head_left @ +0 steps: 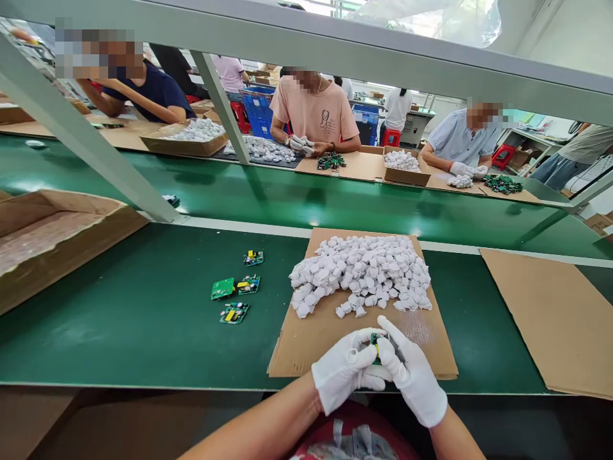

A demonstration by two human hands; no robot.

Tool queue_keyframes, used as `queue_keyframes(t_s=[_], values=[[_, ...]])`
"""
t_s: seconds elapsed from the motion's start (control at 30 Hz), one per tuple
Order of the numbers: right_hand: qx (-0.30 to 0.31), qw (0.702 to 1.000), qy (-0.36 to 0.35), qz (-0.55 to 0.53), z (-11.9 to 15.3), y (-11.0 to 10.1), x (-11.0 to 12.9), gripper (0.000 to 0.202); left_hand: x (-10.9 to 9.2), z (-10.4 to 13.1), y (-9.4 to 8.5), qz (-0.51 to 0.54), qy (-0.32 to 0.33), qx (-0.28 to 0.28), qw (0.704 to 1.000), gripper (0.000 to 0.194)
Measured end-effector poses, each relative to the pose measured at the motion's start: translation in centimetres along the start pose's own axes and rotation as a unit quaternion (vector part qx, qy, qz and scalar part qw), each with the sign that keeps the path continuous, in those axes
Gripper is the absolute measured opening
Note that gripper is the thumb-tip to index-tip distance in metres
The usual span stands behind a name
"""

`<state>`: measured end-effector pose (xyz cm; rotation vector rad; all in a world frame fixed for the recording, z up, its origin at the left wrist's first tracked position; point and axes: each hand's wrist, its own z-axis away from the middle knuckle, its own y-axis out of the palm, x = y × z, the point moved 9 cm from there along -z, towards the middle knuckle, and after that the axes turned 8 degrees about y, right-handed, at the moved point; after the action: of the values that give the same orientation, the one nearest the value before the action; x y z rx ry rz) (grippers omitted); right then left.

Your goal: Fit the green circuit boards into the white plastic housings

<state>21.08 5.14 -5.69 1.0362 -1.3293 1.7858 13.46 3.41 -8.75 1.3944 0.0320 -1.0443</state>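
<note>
From where I stand, the small circuit board (375, 341) sits right between the worker's two gloved hands, above the near part of the cardboard sheet (297, 350). The left hand (345, 369) grips it from the left, fingers narrowed; the right hand (414, 374) closes in from the right, thumb against it and forefinger stretched toward the far side. Which way its long axis runs I can't tell (those gloves hide most of it). Straight beyond the fingers, on the far part of the sheet, lies the pile of white pieces (364, 265), and the right forefinger comes nearest to it. Four loose boards (223, 289) lie well off to the left, nearer the left hand.
</note>
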Motion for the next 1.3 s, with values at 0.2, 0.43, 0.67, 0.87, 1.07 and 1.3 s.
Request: queue_keyframes(t_s=[0.2, 0.43, 0.67, 0.87, 1.07, 1.3], values=[[-0.074, 0.994, -0.025, 0.075, 0.0, -0.8, 0.0, 0.051, 0.2, -0.3, -0.4, 0.003, -0.003, 0.007, 1.0, 0.035], [-0.027, 0.999, 0.021, -0.029, 0.0, 0.2, -1.2, 0.059, -0.1, -0.5, -0.4, -0.071, -0.002, 0.002, 0.997, 0.031], [0.019, 0.987, 0.045, -0.15, -0.2, 0.8, -1.6, 0.052, -0.9, -0.1, 1.1, -0.116, -0.036, 0.048, 0.991, 0.046], [0.023, 0.987, 0.047, -0.152, -0.4, 1.1, -1.0, 0.048, -1.3, -0.6, 0.1, -0.18, 0.029, -0.006, 0.983, 0.044], [-0.031, 0.992, 0.039, -0.117, -0.4, 0.4, -1.3, 0.044, -1.5, -0.5, 0.3, -0.204, 0.045, -0.03, 0.977, 0.041], [0.013, 0.99, 0.021, -0.141, -0.4, 0.6, -0.5, 0.048, -1.9, -0.2, 1.2, -0.177, 0.068, 0.015, 0.982, 0.045]])
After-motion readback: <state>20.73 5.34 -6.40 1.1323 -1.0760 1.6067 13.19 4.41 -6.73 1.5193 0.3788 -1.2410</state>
